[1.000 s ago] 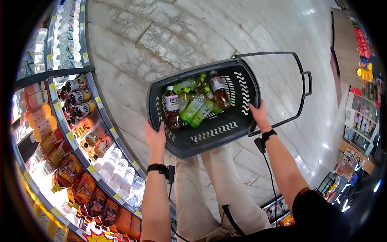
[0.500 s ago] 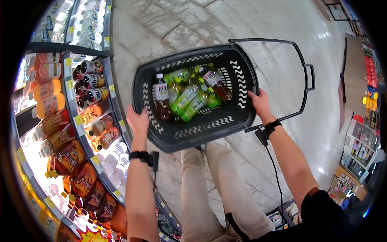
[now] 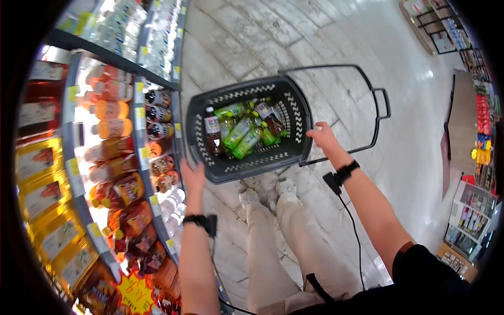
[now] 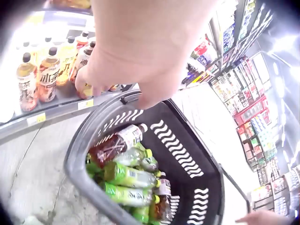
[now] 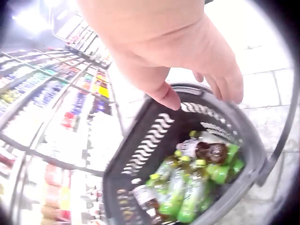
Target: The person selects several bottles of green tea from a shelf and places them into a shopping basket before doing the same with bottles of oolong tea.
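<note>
Below me, low over the floor, a black shopping basket (image 3: 254, 172) holds several green-labelled drink bottles (image 3: 245, 143) and two dark-brown drink bottles (image 3: 213, 137). Its wire-like black handle (image 3: 376, 128) is folded out to the right. My left hand (image 3: 193, 181) is at the basket's left end, thumb and fingers spread about the rim, not curled round it. At the opposite end, my right hand (image 3: 328, 140) hovers just off the rim with loosely bent fingers. In the right wrist view its thumb (image 5: 168, 97) overlaps the basket's inside.
Lit drink shelves (image 3: 137, 168) run along my left, close to my left hand, with a yellow star-shaped price sign (image 3: 135, 292) low down. Grey tiled floor (image 3: 252, 31) lies ahead. A white display cabinet (image 3: 470, 210) and stocked shelves stand far right.
The basket has gone lower, looking smaller, and both hands have loosened from its end rims. The drink shelves take up more of the left side of the head view.
</note>
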Motion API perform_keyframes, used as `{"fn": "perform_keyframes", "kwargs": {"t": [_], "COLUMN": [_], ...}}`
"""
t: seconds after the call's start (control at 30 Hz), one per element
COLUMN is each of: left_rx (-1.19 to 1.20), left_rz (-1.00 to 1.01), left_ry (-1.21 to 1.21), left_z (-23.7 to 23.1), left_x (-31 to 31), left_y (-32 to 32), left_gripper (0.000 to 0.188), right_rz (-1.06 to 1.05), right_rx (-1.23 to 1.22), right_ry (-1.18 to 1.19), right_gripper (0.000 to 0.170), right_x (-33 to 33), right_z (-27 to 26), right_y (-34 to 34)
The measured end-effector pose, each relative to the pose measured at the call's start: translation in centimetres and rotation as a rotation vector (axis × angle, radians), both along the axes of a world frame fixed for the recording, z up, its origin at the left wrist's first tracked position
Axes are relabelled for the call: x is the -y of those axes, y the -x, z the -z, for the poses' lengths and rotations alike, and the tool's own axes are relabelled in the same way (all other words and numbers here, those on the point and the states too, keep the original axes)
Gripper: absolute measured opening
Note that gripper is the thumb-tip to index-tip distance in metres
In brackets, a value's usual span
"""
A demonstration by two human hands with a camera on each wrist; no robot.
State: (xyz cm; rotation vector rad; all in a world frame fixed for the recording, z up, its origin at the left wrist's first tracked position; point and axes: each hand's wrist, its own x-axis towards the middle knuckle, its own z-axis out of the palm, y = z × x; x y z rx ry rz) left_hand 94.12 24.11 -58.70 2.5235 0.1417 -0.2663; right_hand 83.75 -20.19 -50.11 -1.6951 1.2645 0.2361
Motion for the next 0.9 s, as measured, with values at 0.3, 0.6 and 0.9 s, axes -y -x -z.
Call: {"fn": "perform_keyframes", "kwargs": {"t": [0.3,0.6,0.9], "left_rx": [-0.251,0.489,0.954], "left_rz": [-0.336,-0.492,-0.216], "left_ry": [0.888,0.636,0.396], "left_z": [-35.7,-59.0,-74.6], "left_x": [-3.9,-15.8,-15.3], "left_y": [19.0,24.9,22.6], "left_gripper": [0.031,0.026,0.023], "right_rz": [-0.346,-0.965,-1.271], "right_rx": [0.529,0.71,1.535], "right_ry": [-0.756,-0.748,-0.737], "right_gripper": [0.019,0.014,0.038], "right_x": [-10.0,-34.1,-46.8], "right_z": [-38.4,-51.0,-71.9], "right_y": [-2.9,-7.9,-6.3]}}
